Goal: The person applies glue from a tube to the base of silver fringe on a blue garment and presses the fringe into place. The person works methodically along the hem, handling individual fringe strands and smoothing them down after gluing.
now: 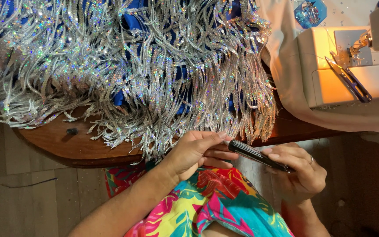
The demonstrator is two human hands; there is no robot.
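You hold a slim black tube-shaped tool, something like a pen or glue stick (259, 156), between both hands, just above your lap and clear of the table edge. Your right hand (297, 171) is wrapped around its lower end, fingers curled shut on it, while your left hand (194, 151) pinches the upper tip between thumb and fingers, as if working the cap or point. So the tool is in hand but has not yet touched any fabric. Just beyond your left hand hangs the silver holographic sequin fringe on blue cloth (154, 70), draped over the rounded dark wooden table (80, 147). Farther out past your right hand sits a white sewing machine (352, 66) with black-handled snips (347, 79) on it.
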